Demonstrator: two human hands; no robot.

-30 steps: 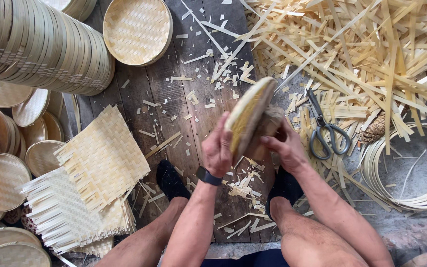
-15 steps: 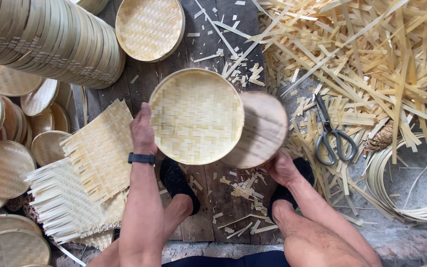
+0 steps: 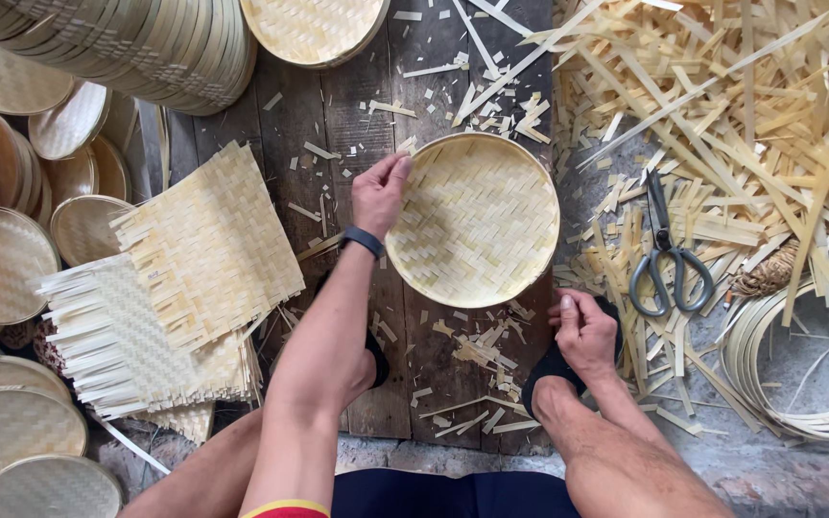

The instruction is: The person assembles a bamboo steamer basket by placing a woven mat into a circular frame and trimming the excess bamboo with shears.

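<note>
Since half a second ago your left hand (image 3: 379,195) has swung the round woven tray (image 3: 473,220) rightward and flat over the dark plank floor (image 3: 338,125), and the wooden disc has gone from your right hand (image 3: 582,329); your left arm stretches forward, wrist banded, fingers clamped on the tray's left rim; the tray holds nothing; your right hand hangs below the tray's lower right edge, fingers curled together, apart from it, resting by your sandal (image 3: 554,363); right of that hand lie scissors (image 3: 665,257) among bamboo strips (image 3: 741,115); left of your left arm sit square woven mats (image 3: 205,242), and beyond them stacked trays (image 3: 127,43).
</note>
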